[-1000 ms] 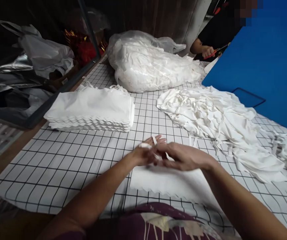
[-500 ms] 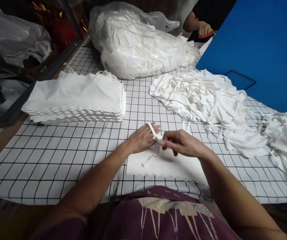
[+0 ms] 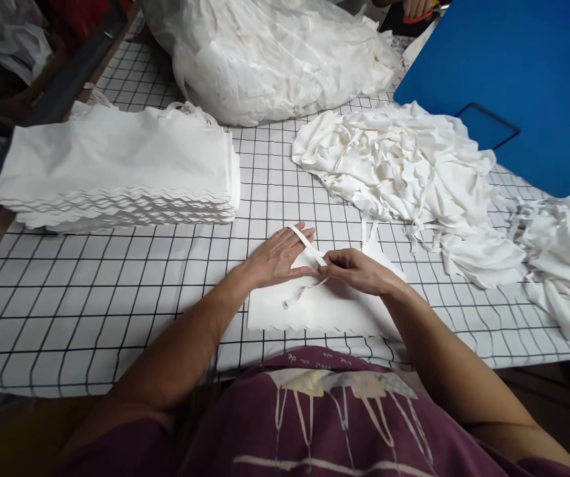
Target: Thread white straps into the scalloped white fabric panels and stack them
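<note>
A white camisole-like garment (image 3: 324, 310) with a wavy hem lies flat on the checked cloth in front of me. My left hand (image 3: 279, 257) rests on its upper left part, fingers stretched out and flat. A thin white shoulder strap (image 3: 306, 245) crosses over those fingers. At the strap's near end my right hand (image 3: 351, 266) is closed in a pinch, thumb against forefinger. Another piece of strap (image 3: 304, 291) with a small adjuster trails over the fabric below the hands.
To the left stands a neat stack of folded white garments (image 3: 116, 159). A loose heap of white garments (image 3: 394, 162) lies at the right, another pile (image 3: 567, 258) beyond it. Behind are a stuffed clear plastic bag (image 3: 275, 66), a blue board (image 3: 503, 73) and another person's hand (image 3: 416, 8) with red-handled scissors.
My right hand has come down and closed on the strap, which now runs straighter from my left fingers. My left hand stays flat on the garment. The view has tilted downward.
</note>
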A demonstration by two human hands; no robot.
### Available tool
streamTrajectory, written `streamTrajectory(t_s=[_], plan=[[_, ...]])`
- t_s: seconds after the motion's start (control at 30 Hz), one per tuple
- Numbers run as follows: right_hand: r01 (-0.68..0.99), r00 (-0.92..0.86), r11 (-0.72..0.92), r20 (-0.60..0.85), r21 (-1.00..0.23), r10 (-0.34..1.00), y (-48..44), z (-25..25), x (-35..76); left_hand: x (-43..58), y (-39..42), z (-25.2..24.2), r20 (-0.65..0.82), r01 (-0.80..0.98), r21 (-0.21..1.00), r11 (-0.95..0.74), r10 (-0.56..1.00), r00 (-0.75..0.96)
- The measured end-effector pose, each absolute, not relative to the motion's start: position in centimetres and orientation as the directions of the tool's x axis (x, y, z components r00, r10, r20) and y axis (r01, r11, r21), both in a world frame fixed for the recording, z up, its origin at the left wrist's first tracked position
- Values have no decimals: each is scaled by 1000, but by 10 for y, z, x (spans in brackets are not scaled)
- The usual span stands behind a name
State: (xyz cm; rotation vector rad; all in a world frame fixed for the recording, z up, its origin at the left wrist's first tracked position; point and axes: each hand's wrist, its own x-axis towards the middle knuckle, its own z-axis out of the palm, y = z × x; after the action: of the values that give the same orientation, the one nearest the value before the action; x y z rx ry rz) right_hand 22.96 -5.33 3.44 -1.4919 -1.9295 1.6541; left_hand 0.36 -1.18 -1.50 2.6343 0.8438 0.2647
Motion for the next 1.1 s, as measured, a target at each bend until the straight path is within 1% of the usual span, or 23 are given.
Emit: streamTrajectory(t_s=[0.07,0.13,0.2,0.27,0.33,0.5,0.67,0.77,0.83,0.9,0.97,1.03,1.1], plan=[[487,-573,-171,-460,-857,678,-61,39,241,4,-11,-13,52,527,414,-742,598,800],[462,-641,-175,-464,-869,611,-68,43,251,3,-10,-12,52,525,447,-725,607,793],[455,-675,-134,-440,-880,592,-75,46,259,2,-10,-12,66,516,486,-706,618,784],[439,-693,-88,-399,-894,601,-80,48,267,1,-9,-13,83,507,522,-686,632,770],[405,-719,-71,-366,-911,591,-84,48,275,0,-9,-12,88,505,556,-660,651,754],[327,-775,-164,-364,-931,517,-89,46,289,-2,-7,-6,83,482,655,-582,690,719],[349,-731,-202,-400,-915,553,-84,43,288,0,-6,-2,114,454,686,-569,700,705],[362,-630,-199,-397,-910,668,-73,42,279,0,-6,0,103,433,731,-527,712,694],[358,-549,-169,-354,-918,757,-62,41,268,-1,-6,2,93,414,766,-492,722,686],[383,-497,-121,-315,-916,808,-48,39,251,-2,-5,4,77,391,809,-439,739,670],[436,-490,-82,-313,-896,814,-33,36,231,-3,-3,5,52,356,862,-360,762,645],[475,-517,-57,-331,-878,789,-19,32,212,-3,-1,4,50,291,911,-293,777,627],[454,-577,-44,-331,-890,747,-9,28,198,-3,1,1,74,209,945,-250,789,610]])
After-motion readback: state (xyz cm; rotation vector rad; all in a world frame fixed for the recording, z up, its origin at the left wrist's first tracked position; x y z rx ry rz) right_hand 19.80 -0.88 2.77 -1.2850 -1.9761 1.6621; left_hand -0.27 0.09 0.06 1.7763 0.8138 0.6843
